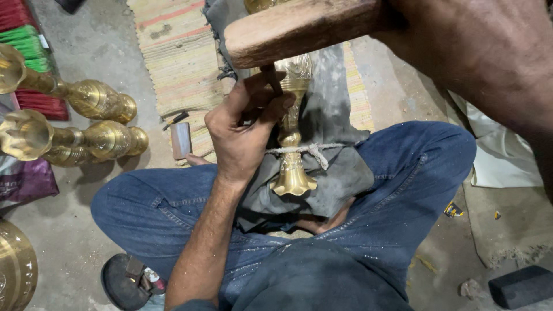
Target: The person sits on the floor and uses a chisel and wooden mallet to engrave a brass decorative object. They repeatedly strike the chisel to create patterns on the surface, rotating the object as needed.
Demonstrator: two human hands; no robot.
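Observation:
I sit cross-legged in blue jeans with a long engraved brass piece (292, 167) lying on a grey cloth (340, 178) between my knees. A rope (308, 150) is tied across its narrow stem. My left hand (242, 132) pinches a thin dark chisel (271, 78) with its tip against the brass near the upper part. My right hand (403, 20) grips a wooden mallet (299, 29), raised close to the camera above the chisel. My right forearm fills the upper right of the view.
Brass lamp stands (92, 98) (103, 140) lie on the concrete floor at left, and a round brass object (14, 270) sits at bottom left. A small grey block (181, 140) rests by a striped mat (178, 52). White cloth (501, 155) and a black block (521, 285) lie at right.

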